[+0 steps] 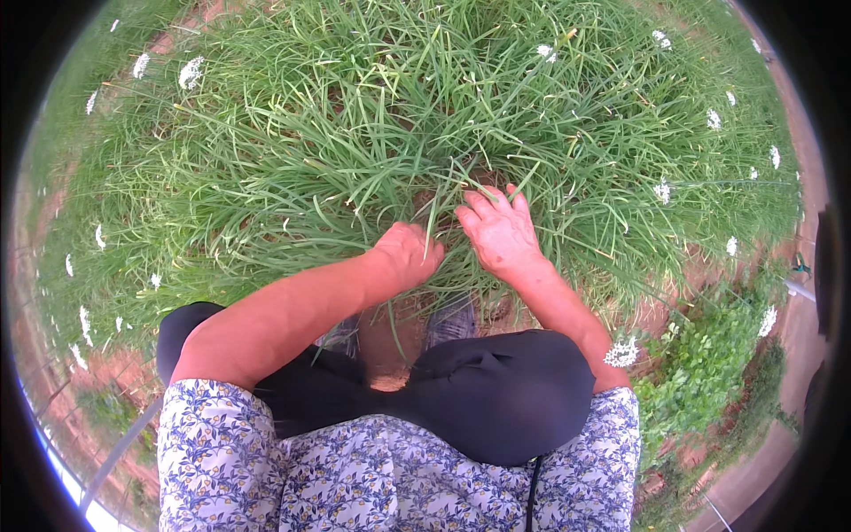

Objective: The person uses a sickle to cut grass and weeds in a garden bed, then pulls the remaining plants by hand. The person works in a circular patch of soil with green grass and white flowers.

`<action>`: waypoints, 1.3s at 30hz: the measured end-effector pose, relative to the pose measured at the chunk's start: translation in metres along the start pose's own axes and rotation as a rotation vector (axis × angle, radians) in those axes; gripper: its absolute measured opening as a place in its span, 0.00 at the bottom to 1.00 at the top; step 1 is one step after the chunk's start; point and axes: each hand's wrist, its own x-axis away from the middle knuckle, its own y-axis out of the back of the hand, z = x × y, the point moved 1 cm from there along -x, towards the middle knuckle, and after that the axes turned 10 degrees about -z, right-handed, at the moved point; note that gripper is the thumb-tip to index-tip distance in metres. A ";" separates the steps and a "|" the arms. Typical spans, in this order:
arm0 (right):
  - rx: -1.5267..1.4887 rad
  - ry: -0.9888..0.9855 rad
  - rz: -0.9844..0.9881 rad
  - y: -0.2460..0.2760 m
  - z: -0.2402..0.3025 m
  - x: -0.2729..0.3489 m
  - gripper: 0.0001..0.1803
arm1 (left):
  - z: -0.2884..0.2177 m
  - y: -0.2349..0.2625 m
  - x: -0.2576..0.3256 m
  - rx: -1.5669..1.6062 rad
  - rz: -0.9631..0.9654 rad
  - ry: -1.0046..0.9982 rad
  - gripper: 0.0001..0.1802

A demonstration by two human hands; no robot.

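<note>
A dense bed of garlic chives (pixel 346 164), with long flat green leaves, spreads in front of me. My left hand (pixel 409 255) is low among the leaves, its fingers curled under and closed. A leaf crosses in front of it, and its fingertips are hidden, so what it grips does not show. Just to the right and a little farther forward, my right hand (pixel 498 232) reaches palm down into the clump. Its fingers are apart, and leaves pass around the fingertips. Brown soil (pixel 483 180) shows between the leaves just beyond that hand.
White flower heads (pixel 191 74) stand on stalks around the bed, one white flower head (pixel 621 352) near my right forearm. My bent knees (pixel 510 390) in dark trousers are close below my hands. Leafy low plants (pixel 700 372) grow at the right, beside a path (pixel 753 461).
</note>
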 end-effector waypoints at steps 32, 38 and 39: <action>-0.261 -0.338 0.530 -0.034 -0.024 0.053 0.18 | 0.123 0.048 -0.077 1.055 -0.150 0.718 0.15; -0.287 -0.364 0.568 -0.022 -0.025 0.046 0.20 | 0.118 0.042 -0.078 1.031 -0.070 0.680 0.15; -0.286 -0.367 0.565 -0.022 -0.024 0.045 0.20 | 0.118 0.041 -0.077 1.040 -0.076 0.667 0.15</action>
